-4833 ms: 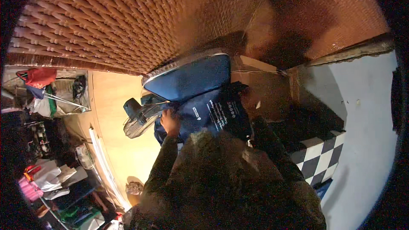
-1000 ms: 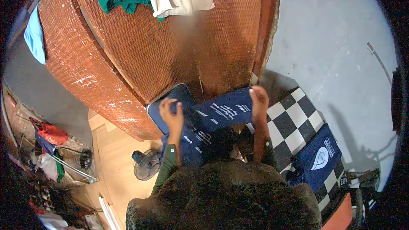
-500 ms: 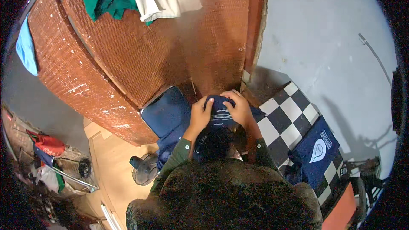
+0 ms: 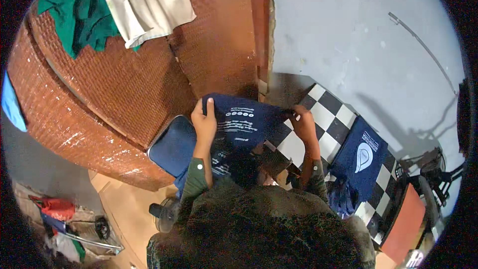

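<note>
A navy printed cloth (image 4: 244, 114) is stretched out between my two hands, white lettering and small round icons showing on it. My left hand (image 4: 205, 122) grips its left upper corner, thumb on top. At the other end my right hand (image 4: 304, 125) pinches the right corner with bent fingers. The cloth's lower part hangs down toward my body and gets dark there. To the right of my right hand, a second navy cloth (image 4: 376, 145) with a white drop-shaped print lies on the black-and-white checkered tabletop (image 4: 326, 117).
A navy-padded chair (image 4: 174, 144) stands left of my left arm, with a small fan (image 4: 163, 215) below it. Green cloth (image 4: 82, 15) and cream cloth (image 4: 149, 5) hang on the woven brown wall (image 4: 219, 35). An orange panel (image 4: 406, 224) stands at the lower right.
My hands have moved apart, the left one leftward and the right one rightward, spreading the bunched navy cloth wide. The view has shifted to the right.
</note>
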Available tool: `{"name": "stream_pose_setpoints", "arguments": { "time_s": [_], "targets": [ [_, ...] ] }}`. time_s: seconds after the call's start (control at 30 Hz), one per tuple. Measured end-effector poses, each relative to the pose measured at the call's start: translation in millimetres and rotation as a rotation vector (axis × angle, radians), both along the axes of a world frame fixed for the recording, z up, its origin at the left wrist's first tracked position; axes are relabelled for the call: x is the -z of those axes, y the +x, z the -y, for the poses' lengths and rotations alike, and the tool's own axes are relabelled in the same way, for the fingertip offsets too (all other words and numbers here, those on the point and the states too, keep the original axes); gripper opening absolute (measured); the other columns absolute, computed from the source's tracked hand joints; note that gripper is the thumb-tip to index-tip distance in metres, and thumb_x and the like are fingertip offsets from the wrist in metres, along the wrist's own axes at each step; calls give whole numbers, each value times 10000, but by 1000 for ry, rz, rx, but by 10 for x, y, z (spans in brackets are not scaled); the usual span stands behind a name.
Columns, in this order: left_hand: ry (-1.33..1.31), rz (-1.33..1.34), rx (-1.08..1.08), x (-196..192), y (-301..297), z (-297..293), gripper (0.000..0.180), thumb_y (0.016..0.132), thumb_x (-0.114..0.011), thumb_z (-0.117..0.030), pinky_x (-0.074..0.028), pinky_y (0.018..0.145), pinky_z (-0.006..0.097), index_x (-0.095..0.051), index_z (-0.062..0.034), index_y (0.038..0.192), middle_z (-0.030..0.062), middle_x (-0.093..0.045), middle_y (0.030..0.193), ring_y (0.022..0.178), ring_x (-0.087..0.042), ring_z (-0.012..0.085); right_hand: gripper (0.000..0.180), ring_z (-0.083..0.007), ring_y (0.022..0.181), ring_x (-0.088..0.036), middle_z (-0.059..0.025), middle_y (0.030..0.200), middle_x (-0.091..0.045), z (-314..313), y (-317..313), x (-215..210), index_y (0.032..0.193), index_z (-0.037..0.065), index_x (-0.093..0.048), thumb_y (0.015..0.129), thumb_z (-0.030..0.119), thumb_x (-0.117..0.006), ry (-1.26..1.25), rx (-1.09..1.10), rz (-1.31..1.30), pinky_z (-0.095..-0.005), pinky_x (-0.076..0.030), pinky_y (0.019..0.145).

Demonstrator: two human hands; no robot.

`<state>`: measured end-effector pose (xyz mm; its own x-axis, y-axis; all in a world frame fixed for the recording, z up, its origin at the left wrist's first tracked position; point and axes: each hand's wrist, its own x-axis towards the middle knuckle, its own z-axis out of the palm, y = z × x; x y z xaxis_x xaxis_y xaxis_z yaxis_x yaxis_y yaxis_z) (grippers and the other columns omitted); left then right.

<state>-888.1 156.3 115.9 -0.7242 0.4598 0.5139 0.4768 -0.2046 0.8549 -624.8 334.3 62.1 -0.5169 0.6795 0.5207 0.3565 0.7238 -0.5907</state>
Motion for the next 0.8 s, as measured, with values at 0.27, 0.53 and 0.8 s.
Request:
{"name": "stream_pose_setpoints", "arguments": {
  "time_s": [0.27, 0.53, 0.8],
  "targets": [
    [82, -45, 44, -75, 23, -255, 233, 1005, -573, -184, -456, 892, 287, -624, 28, 1090, 65, -651, 974, 933, -591, 150, 163, -43, 744, -464, 76, 777, -489, -37, 202, -118, 820, 99, -553, 943, 89, -659, -408, -41, -700, -195, -370, 702],
    [59, 103, 222, -85, 112, -478, 234, 1016, -572, -212, -424, 755, 244, -643, 9, 988, -31, -591, 865, 807, -506, 72, 59, -31, 772, -499, 75, 847, -580, -35, 336, -207, 969, 83, -627, 968, 141, -642, -517, -15, -967, -197, -384, 713],
    [34, 394, 313, 136, 207, -565, 230, 1011, -582, -234, -288, 601, 223, -626, -72, 854, -100, -464, 744, 679, -359, 27, 93, -38, 774, -519, 58, 853, -617, -137, 452, -83, 958, 62, -638, 967, 155, -647, -484, 85, -888, -207, -403, 716]
  ]
}}
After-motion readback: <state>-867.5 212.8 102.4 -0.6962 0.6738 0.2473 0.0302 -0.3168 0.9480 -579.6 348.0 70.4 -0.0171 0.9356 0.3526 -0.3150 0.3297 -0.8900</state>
